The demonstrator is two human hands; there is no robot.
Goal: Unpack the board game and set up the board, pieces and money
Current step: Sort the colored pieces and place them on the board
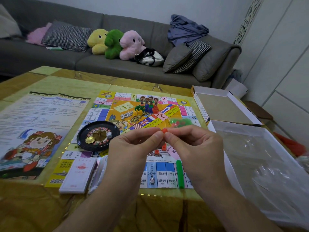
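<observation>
Hands [164,139] pinch a small red plastic piece [164,130]

Red piece [164,130], green stick [180,174], black roulette wheel [98,135].

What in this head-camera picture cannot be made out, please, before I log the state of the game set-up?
- Red piece, head view: both hands' fingertips cover most of it, so its shape is unclear.
- Board, near middle: left hand and right hand hide the squares behind them.
- Bag of green and red pieces: blurred, uncountable.
- Rules sheet: print too small; left edge crops it.
</observation>
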